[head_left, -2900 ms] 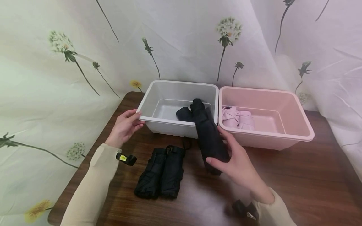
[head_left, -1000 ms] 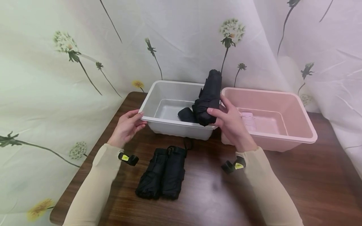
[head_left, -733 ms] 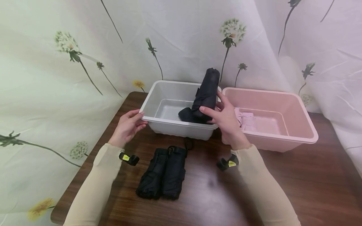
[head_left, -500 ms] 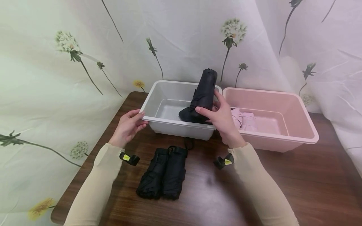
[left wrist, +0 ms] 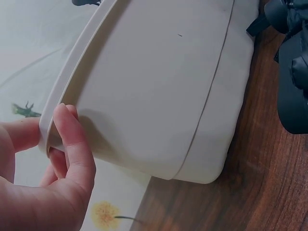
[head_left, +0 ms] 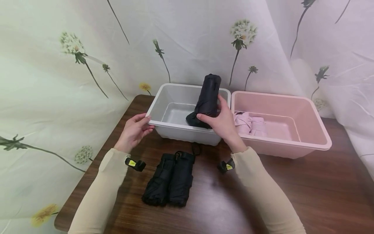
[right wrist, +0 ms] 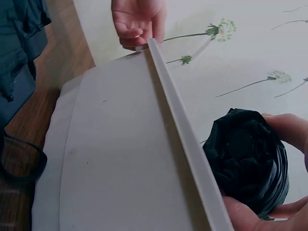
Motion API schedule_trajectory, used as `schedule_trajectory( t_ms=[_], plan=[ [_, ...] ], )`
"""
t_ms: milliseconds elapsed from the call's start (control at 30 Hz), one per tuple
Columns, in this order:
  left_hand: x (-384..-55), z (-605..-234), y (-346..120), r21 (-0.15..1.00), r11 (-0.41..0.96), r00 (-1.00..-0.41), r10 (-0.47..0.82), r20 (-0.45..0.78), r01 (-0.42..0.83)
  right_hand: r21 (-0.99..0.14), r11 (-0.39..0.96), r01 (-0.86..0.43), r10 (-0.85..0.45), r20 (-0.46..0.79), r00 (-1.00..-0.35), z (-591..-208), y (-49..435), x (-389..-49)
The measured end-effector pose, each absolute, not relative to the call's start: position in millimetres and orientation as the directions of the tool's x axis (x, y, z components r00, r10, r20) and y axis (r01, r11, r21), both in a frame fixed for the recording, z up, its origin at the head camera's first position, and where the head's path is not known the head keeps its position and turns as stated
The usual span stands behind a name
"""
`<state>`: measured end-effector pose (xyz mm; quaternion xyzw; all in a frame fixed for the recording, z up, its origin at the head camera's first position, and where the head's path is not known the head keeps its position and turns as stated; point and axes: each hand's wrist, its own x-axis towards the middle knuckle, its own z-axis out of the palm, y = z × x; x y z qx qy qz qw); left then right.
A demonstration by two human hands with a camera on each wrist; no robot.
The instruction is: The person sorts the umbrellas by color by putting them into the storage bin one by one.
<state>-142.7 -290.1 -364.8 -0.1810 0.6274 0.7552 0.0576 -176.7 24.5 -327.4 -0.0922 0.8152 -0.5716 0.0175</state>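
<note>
My right hand [head_left: 223, 122] grips a black folded umbrella [head_left: 208, 94] near its lower end. The umbrella leans with its top above the back rim of the white bin [head_left: 187, 130] and its lower part inside, beside another dark item [head_left: 192, 120], mostly hidden. In the right wrist view the held umbrella [right wrist: 245, 163] shows its gathered end, thumb and fingers on both sides. My left hand [head_left: 135, 131] pinches the bin's front left corner rim, clearer in the left wrist view, with the hand [left wrist: 57, 163] curled over the edge. Two black folded umbrellas [head_left: 159, 180] lie side by side on the table.
A pink bin [head_left: 292, 146] stands right of the white one, holding pink folded bundles [head_left: 248, 124]. The brown wooden table [head_left: 306, 191] ends at its left edge. A flower-printed curtain [head_left: 190, 39] hangs behind both bins.
My right hand has carried the umbrella from over the front rim up, then left and lower into the white bin. My left hand keeps its hold on the rim.
</note>
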Motion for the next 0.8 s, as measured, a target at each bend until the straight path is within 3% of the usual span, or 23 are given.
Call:
schedule_trajectory(
  t_ms=[200, 800],
  plan=[
    [-143, -365, -290, 0.924, -0.219, -0.928, -0.136, -0.348, -0.315, -0.904, 0.4, -0.152, -0.169, 0.091, -0.981, -329, 21, -176],
    [-141, -363, -289, 0.923, -0.21, -0.925, -0.139, -0.355, -0.322, -0.898, 0.414, -0.149, -0.201, 0.069, -0.977, -331, 0, -175]
  ],
)
